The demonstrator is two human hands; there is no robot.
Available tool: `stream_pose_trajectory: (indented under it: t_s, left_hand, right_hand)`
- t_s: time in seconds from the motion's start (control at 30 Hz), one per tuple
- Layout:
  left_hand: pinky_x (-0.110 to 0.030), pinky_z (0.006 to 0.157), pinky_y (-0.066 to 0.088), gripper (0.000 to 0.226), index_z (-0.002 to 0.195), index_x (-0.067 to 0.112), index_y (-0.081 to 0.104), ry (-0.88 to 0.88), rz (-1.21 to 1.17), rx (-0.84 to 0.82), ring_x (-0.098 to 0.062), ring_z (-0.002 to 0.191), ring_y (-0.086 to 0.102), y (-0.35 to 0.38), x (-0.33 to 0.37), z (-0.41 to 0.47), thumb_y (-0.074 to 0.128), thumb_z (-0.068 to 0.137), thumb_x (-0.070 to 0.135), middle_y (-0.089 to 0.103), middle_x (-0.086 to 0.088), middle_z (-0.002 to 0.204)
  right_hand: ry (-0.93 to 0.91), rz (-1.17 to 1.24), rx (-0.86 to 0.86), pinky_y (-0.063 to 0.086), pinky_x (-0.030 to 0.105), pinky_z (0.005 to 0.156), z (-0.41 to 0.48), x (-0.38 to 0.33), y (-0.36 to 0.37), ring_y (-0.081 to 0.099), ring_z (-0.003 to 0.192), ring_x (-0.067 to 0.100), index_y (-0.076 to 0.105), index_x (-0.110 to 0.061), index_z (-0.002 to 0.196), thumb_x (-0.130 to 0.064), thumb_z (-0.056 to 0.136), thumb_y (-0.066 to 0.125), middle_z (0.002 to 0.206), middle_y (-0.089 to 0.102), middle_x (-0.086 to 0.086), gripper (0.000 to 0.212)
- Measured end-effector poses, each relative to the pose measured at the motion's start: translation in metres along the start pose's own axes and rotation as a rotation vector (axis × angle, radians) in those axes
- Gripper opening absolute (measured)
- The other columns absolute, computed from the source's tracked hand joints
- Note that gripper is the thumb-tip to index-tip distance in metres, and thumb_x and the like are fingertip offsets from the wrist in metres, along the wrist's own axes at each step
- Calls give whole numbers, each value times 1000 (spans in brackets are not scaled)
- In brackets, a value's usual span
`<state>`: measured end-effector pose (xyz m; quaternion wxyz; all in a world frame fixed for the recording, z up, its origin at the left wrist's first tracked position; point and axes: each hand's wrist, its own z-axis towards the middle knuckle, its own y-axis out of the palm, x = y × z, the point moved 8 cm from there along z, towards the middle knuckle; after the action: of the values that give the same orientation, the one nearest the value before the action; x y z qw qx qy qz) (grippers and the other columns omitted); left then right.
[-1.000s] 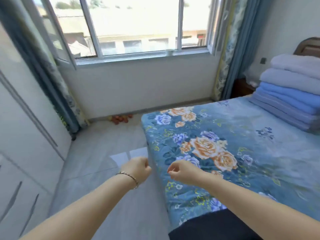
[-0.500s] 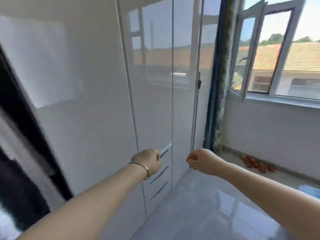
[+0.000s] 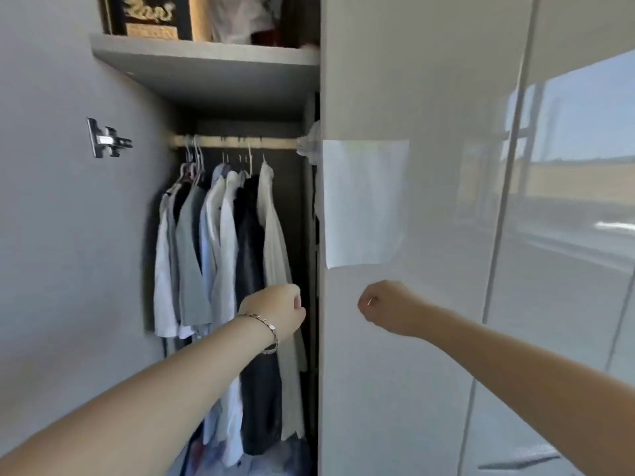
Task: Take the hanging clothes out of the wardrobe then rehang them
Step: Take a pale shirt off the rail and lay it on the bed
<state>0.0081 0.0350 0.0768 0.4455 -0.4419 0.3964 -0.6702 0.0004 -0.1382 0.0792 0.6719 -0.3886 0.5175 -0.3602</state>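
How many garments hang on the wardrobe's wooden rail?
6, left to right: short white shirt, grey top, pale blue shirt, long white shirt, dark garment, cream shirt. Others may hide between.

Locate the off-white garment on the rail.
Head view, left of centre: the off-white garment hangs on the rail just right of the dark garment, partly behind the left hand.

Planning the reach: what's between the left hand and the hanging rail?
In the head view, only hanging clothes, nearest the cream shirt, fill the stretch from left hand up to rail.
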Motion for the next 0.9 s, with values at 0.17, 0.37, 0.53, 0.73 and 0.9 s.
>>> stream_pose_trajectory:
  t_s: [0.17, 0.37, 0.53, 0.73, 0.9]
  left_hand:
    - [-21, 51, 31, 11, 86, 23, 51, -108, 42, 98, -17, 77, 53, -46, -75, 37, 41, 91, 22, 59, 6, 87]
    - [-20, 51, 32, 16, 94, 18, 57, -113, 63, 159, -18, 78, 54, -75, -138, 95, 42, 91, 20, 63, 1, 90]
    - [-23, 53, 34, 11, 89, 22, 52, -95, 107, 178, -17, 77, 54, -89, -164, 146, 41, 91, 21, 59, 4, 86]
    - [-22, 48, 30, 8, 88, 24, 48, -21, 154, 261, -9, 59, 44, -96, -172, 189, 41, 93, 23, 47, 9, 70]
    - [-22, 47, 29, 12, 92, 24, 53, -36, 154, 318, -8, 57, 43, -101, -179, 213, 41, 92, 23, 46, 9, 66]
  right_hand:
    - [-98, 76, 50, 45, 26, 65, 76, -75, -4, 51, 74, 22, 63, 1, 104, -13, 90, 42, 90, 59, 14, 29]
    - [-45, 191, 151, 51, 35, 73, 175, -117, -6, 52, 73, 26, 60, 6, 108, -11, 88, 42, 84, 61, 20, 32]
    - [-15, 249, 215, 48, 32, 67, 249, -128, -4, 55, 70, 24, 63, 5, 102, -19, 92, 45, 74, 58, 11, 32]
    - [18, 234, 332, 38, 26, 62, 327, -140, -6, 54, 76, 26, 51, -10, 79, -31, 94, 46, 79, 54, 6, 26]
    - [75, 290, 267, 45, 32, 81, 382, -153, -9, 56, 113, 32, 51, 0, 121, -15, 95, 46, 124, 56, 15, 30]
